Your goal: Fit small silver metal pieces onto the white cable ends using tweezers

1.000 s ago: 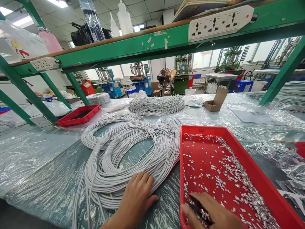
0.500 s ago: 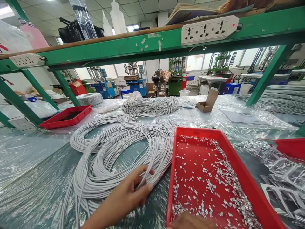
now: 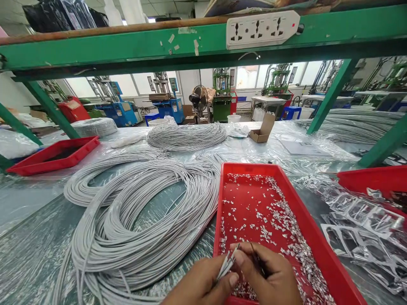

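Observation:
My left hand point(image 3: 203, 281) is closed around a few grey cable ends point(image 3: 226, 266), which point up between thumb and fingers. Against their tips press the thumb and forefinger of my right hand point(image 3: 270, 273), which is closed too. A thin dark thing point(image 3: 255, 256) shows at the right fingers; its kind is unclear. Both hands are over the near left part of a red tray point(image 3: 294, 190), strewn with small silvery foil bits point(image 3: 288, 222). Left of the tray lie large coils of grey cable point(image 3: 127, 241), overlapping on the plastic-covered table.
Cut silvery sheets point(image 3: 359, 237) lie right of the tray, by another red tray point(image 3: 369, 176). A third red tray point(image 3: 63, 159) sits at the left. Farther back are a cable coil point(image 3: 187, 137) and an open cardboard box point(image 3: 262, 131). A green shelf beam point(image 3: 127, 46) crosses above.
My left hand has moved right from the coils to the tray, now holding cable ends. My right hand has risen into fuller view and meets it. The view has shifted slightly right.

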{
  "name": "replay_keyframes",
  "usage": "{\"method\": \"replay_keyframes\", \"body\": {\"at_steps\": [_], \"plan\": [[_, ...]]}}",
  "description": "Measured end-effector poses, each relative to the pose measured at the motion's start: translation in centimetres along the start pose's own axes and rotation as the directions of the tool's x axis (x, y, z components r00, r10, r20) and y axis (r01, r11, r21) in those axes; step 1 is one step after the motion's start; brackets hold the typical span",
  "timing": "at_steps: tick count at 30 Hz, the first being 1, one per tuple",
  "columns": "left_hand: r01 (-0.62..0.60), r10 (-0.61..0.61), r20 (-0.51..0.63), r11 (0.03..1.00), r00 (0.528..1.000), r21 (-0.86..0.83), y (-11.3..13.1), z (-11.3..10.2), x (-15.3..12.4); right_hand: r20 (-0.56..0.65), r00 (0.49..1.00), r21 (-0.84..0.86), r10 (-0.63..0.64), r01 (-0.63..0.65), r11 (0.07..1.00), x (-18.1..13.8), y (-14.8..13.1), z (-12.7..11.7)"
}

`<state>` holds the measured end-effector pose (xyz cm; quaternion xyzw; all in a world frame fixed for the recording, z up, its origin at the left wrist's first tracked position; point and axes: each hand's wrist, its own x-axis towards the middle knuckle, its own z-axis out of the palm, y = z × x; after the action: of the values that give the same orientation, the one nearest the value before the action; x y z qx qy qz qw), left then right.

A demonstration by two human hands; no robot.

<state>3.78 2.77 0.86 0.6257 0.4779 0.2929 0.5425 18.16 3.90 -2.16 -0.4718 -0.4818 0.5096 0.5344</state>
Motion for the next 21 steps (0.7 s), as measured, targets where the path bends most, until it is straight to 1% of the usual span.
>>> {"method": "replay_keyframes", "body": {"at_steps": [3,5,7,8,9,10,12,13,14,15,16,18,21], "plan": [[-0.037,0.040,0.016,0.983,0.999,-0.180,-0.8,0.4,0.6,0.060,0.993,0.010,0.100,-0.101,0.995,0.6,-0.8,-0.3],[0.007,-0.008,-0.003,0.965,1.000,-0.263,-1.2,0.5,0.9,0.053,0.986,0.026,0.160,-0.161,0.987,0.9,-1.3,-0.5],[0.067,-0.082,-0.041,0.958,0.996,-0.280,-1.4,0.3,1.0,0.042,0.980,0.032,0.193,-0.195,0.980,1.1,-1.6,-0.7],[0.058,-0.081,-0.070,0.959,0.994,-0.279,-1.4,0.3,1.0,0.041,0.978,0.035,0.205,-0.207,0.978,1.1,-1.7,-0.7],[0.016,-0.051,-0.125,0.965,0.991,-0.263,-1.3,0.2,0.9,0.042,0.976,0.036,0.215,-0.216,0.976,1.1,-1.7,-0.7],[-0.052,0.004,-0.212,0.973,0.977,-0.224,-1.1,0.2,0.9,0.039,0.975,0.032,0.221,-0.222,0.975,1.1,-1.7,-0.7],[-0.162,0.120,-0.399,0.984,0.909,-0.073,-0.8,0.3,0.7,0.013,0.979,-0.007,0.202,-0.202,0.979,1.0,-1.5,-0.7],[-0.188,0.170,-0.455,0.982,0.874,0.007,-0.6,0.4,0.6,-0.003,0.984,-0.038,0.177,-0.177,0.983,1.0,-1.4,-0.7],[-0.195,0.204,-0.475,0.978,0.856,0.067,-0.5,0.6,0.5,-0.014,0.989,-0.066,0.148,-0.148,0.987,0.9,-1.3,-0.7],[-0.195,0.218,-0.467,0.976,0.857,0.098,-0.4,0.8,0.5,-0.018,0.992,-0.085,0.124,-0.125,0.989,0.9,-1.3,-0.7],[-0.191,0.217,-0.446,0.976,0.868,0.103,-0.3,0.9,0.5,-0.015,0.994,-0.090,0.111,-0.112,0.990,0.9,-1.2,-0.6],[-0.134,0.148,-0.417,0.989,0.896,0.064,-0.3,1.2,0.6,-0.001,0.994,-0.058,0.112,-0.112,0.992,1.0,-1.2,-0.6],[0.008,-0.038,-0.387,0.997,0.921,-0.079,-0.4,1.2,0.6,0.005,0.990,0.027,0.139,-0.139,0.990,1.1,-1.4,-0.5]]}}
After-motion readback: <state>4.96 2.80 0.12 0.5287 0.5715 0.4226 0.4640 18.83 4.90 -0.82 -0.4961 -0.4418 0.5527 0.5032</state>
